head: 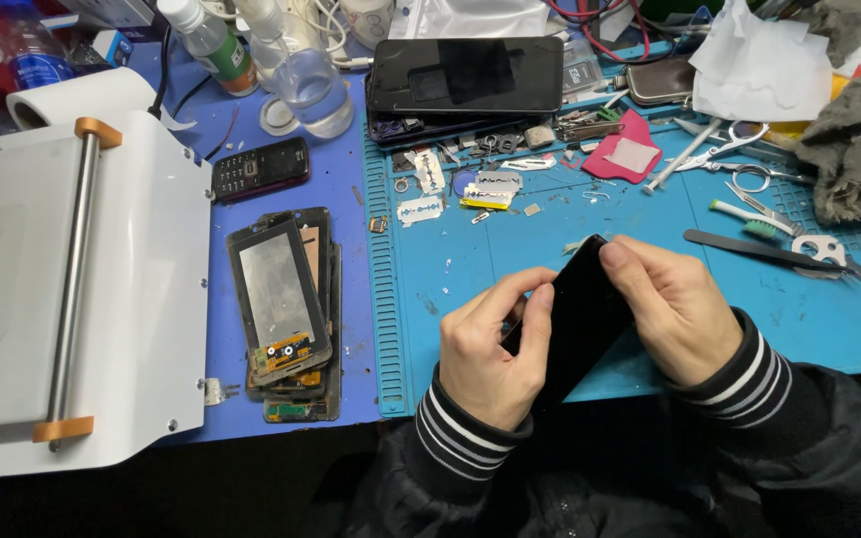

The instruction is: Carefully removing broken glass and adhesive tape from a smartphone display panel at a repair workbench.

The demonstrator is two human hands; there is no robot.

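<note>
Both my hands hold a black phone (582,317) tilted above the blue work mat (650,239), near its front edge. My left hand (490,349) grips the phone's lower left side, thumb and forefinger pinched at its edge. My right hand (672,311) wraps the upper right side, its thumb pressing the top corner. Striped cuffs and dark sleeves cover both wrists.
A stack of phone screen frames (286,309) lies left of the mat. A white machine with a metal roller (72,289) fills the left side. Razor blades (421,209), scissors (739,169), a toothbrush (749,217), a black tablet (465,78), a keypad phone (259,169) and bottles (306,85) lie behind.
</note>
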